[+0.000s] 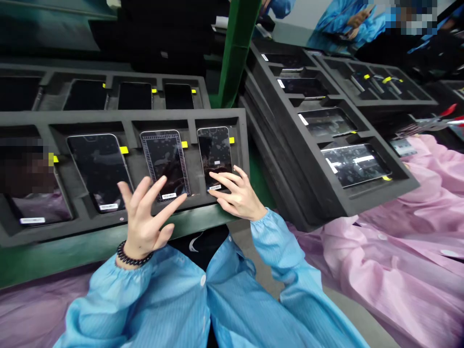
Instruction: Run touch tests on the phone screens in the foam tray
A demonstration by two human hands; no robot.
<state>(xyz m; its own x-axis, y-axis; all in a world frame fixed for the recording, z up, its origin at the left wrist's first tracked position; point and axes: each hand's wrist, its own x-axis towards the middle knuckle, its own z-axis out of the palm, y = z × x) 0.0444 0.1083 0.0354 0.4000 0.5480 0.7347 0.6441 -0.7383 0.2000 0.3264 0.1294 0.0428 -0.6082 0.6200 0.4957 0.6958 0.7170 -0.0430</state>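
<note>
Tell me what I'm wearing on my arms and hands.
Light blue sleeves, gathered at the cuffs. Your left hand has a dark bracelet of chunky links or beads at the wrist. Your right hand is bare, with no glove.

blue sleeves (279, 241), yellow tabs (124, 150), green post (237, 53)

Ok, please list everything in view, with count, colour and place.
front phones: four, dark, front tray
rear phones: four, dark, tray behind
right phones: four, dark, top stacked tray
trays: several, grey, around phones
yellow tabs: several, beside phones
white labels: several, on phones
green post: one, upper middle
bench: one, green, below trays
red items: count unclear, right edge
co-workers' clothing: count unclear, pink and blue, right
own smock: one, blue, below hands
left hand: one, over third front phone
right hand: one, over fourth front phone
</note>
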